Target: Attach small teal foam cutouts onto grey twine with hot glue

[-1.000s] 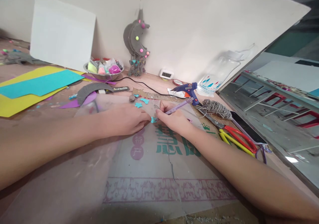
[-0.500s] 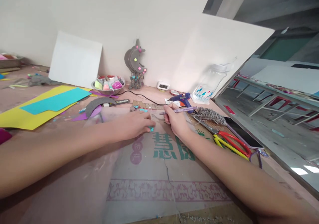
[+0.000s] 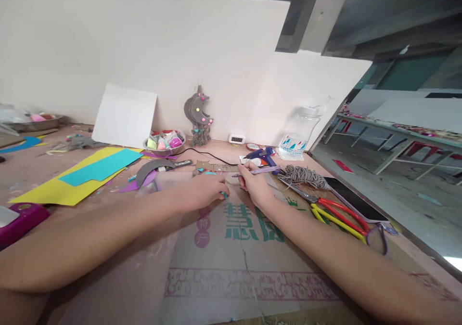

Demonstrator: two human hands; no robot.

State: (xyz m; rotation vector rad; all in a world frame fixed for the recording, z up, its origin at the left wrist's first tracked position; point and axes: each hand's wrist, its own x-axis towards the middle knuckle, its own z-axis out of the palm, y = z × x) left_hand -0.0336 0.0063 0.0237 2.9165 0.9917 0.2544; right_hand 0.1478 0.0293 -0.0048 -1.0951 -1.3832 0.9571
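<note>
My left hand (image 3: 204, 191) rests on the flattened cardboard sheet (image 3: 231, 257), its fingertips pinched on a small teal foam piece (image 3: 224, 195). My right hand (image 3: 254, 184) is closed around a purple pen (image 3: 260, 171) that points right, just beside the left hand's fingertips. More small teal cut-outs (image 3: 209, 173) lie just beyond the hands.
A blue glue gun (image 3: 265, 155), grey yarn (image 3: 301, 175), red and yellow scissors (image 3: 337, 214) and a phone (image 3: 355, 200) lie right. Yellow and teal sheets (image 3: 90, 173), a bowl of clay (image 3: 164, 143), a grey moon craft (image 3: 198, 110), a plastic jar (image 3: 298, 135) and a pink object (image 3: 21, 216) are also around.
The view tilted up and the hands now appear farther off. My right hand lifted the pen away from the teal piece, which my left fingertips still hold.
</note>
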